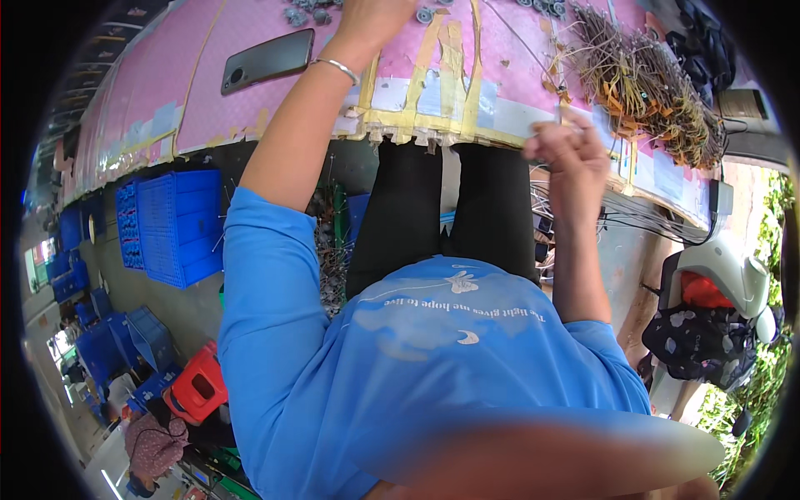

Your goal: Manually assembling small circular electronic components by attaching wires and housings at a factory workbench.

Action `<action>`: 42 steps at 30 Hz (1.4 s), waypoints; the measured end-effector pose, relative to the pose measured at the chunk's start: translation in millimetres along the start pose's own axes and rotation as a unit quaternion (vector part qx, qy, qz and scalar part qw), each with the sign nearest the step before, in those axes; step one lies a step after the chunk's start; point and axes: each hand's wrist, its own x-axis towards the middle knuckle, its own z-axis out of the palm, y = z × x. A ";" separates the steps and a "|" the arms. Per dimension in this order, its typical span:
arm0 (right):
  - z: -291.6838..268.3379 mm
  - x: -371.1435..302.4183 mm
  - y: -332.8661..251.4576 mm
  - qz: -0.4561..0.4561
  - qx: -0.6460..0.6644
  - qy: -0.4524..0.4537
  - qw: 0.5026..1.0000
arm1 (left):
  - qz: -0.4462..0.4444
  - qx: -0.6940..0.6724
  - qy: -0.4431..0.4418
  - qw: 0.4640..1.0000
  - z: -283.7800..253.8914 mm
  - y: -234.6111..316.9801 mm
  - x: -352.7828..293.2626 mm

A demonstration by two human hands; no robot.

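Your left hand (377,18), fingers out of view so its grip can't be told, is just left of a grey round part (424,15); your blurred right hand (573,154) half-curls, hold unclear, left of the wire bundle (650,87).

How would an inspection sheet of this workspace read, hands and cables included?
Surface: pink-covered table, near edge patched with yellowed tape.
Job's things: small grey round parts; bundled wires at right.
Clutter: phone lying flat near the left forearm.
Hands: left hand by the grey parts, cropped; right hand blurred, at the near edge; grips unclear.
Cables: dark cables below the table's right side.
Surroundings: blue crate, another person, pale scooter.
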 end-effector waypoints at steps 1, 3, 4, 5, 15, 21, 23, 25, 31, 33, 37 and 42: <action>-1.6 -6.2 4.5 0.055 -0.016 -0.059 0.997 | 0.002 -0.001 0.002 1.000 -1.3 0.7 -3.0; 3.0 -20.0 9.3 0.091 -0.036 -0.081 0.992 | -0.205 -0.109 0.048 0.972 -4.4 -2.3 -14.6; 5.1 -25.1 10.4 0.128 -0.056 -0.102 0.985 | -0.204 -0.109 0.051 0.971 -8.9 -5.2 -24.8; 5.7 -27.4 11.0 0.129 -0.056 -0.106 0.984 | -0.225 -0.148 0.055 0.961 -14.7 -9.3 -39.1; 44.4 -33.5 2.5 0.074 -0.027 -0.142 0.987 | -0.267 -0.458 0.014 0.848 -7.3 54.4 -190.0; 64.9 -48.8 11.2 0.070 -0.067 -0.179 0.979 | -0.258 -0.450 -0.015 0.855 -15.0 72.6 -207.4; 65.6 -51.0 13.9 0.064 -0.064 -0.182 0.979 | -0.258 -0.442 0.002 0.859 -18.2 76.8 -207.9; 64.0 -55.4 16.4 0.080 -0.077 -0.181 0.977 | -0.270 -0.434 0.012 0.859 -19.0 78.8 -209.1; 60.7 -73.6 29.3 0.114 -0.085 -0.196 0.970 | -0.293 -0.462 0.047 0.836 -16.6 78.4 -210.1; 61.8 -80.0 36.0 0.054 -0.139 -0.222 0.964 | -0.305 -0.470 0.046 0.827 -16.7 78.1 -210.6; 63.0 -62.8 32.9 -0.107 -0.265 -0.176 0.942 | -0.301 -0.510 -0.009 0.806 -19.8 81.3 -211.0; 60.8 -40.0 16.7 0.076 -0.036 -0.229 0.970 | -0.302 -0.482 -0.082 0.819 -15.0 99.9 -213.0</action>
